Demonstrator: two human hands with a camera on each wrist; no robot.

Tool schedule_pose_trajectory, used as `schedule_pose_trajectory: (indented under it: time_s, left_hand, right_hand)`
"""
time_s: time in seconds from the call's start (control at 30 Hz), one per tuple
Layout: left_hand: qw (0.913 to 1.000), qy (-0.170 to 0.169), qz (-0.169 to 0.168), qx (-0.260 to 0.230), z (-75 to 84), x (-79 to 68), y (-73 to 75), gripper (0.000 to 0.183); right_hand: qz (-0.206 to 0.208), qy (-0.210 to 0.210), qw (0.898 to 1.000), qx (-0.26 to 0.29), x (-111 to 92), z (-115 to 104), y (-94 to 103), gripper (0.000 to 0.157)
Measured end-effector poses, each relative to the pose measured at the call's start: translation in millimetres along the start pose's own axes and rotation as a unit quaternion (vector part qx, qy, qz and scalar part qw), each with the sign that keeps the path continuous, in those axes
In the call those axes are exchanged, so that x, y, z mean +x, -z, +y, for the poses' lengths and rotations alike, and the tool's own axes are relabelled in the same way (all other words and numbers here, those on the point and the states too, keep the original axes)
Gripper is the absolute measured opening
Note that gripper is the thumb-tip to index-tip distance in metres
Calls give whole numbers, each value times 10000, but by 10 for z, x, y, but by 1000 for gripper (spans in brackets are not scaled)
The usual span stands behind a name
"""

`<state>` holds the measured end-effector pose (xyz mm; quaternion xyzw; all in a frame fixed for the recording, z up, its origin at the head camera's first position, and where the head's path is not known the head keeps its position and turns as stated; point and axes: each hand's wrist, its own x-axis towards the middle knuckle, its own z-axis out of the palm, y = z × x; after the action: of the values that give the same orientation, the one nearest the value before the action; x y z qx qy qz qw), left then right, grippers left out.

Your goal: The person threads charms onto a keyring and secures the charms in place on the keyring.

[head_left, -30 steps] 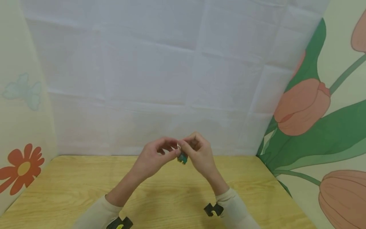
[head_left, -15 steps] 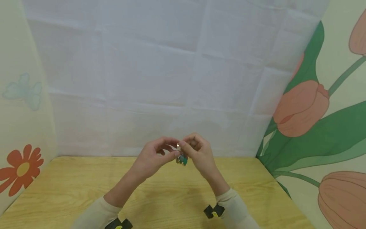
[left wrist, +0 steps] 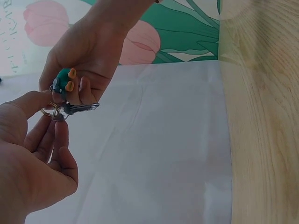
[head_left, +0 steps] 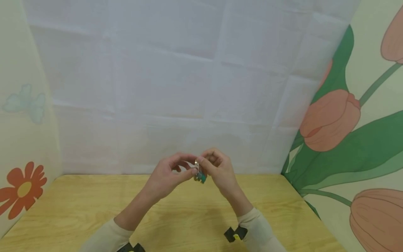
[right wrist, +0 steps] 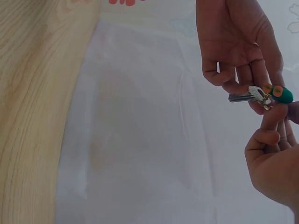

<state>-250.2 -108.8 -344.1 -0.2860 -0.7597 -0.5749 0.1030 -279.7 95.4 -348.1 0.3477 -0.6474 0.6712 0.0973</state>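
Observation:
Held up above the table, a metal key ring (head_left: 196,163) bridges the fingertips of both hands. My left hand (head_left: 167,175) pinches it from the left with thumb and fingers. From the right, my right hand (head_left: 221,171) pinches the ring between thumb and curled index finger. Metal keys (left wrist: 83,108) hang from the ring, pointing away from the fingertips in the left wrist view. Beside them dangles a small green charm (left wrist: 64,81) with orange ends, also seen as a green charm (right wrist: 283,94) in the right wrist view. Fingertips hide part of the ring.
The wooden table (head_left: 189,217) lies below both hands. A creased white cloth (head_left: 163,87) hangs behind its back edge. Walls with painted flowers (head_left: 330,119) stand on either side. Dark straps with yellow marks (head_left: 236,233) sit at the sleeves.
Slightly more of the key ring shows between the fingertips. The charm and keys have swung and turned a little beneath it; both hands have hardly moved.

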Motion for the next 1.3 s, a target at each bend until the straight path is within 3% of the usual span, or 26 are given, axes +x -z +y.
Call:
schedule_pose_trajectory:
  time_s: [0.4,0.67,0.9,1.13,1.3]
  left_hand:
    - [10000,37,-33,55,-19,-7,-2,32]
    - [9979,411,-346,-356,-29,-13,-14,39]
    - [9969,683,-217,-324,-16,-15,-15,37]
    - [9971,672,-147,-336,-31,-23,-30,34]
    - [9982,567,102,-170,-28,-19,-29,32]
  right_hand:
    - [33,48,9999,-127,-13,16,28,13]
    - [24,357,9983,-457,-20,0,11,8]
    - [-71,574,9955,-744,-35,-52,15,3]
    - [-138,712,9941,-811,-48,-53,11,6]
    - [-159,706,9944,-769,-48,-44,-4,5]
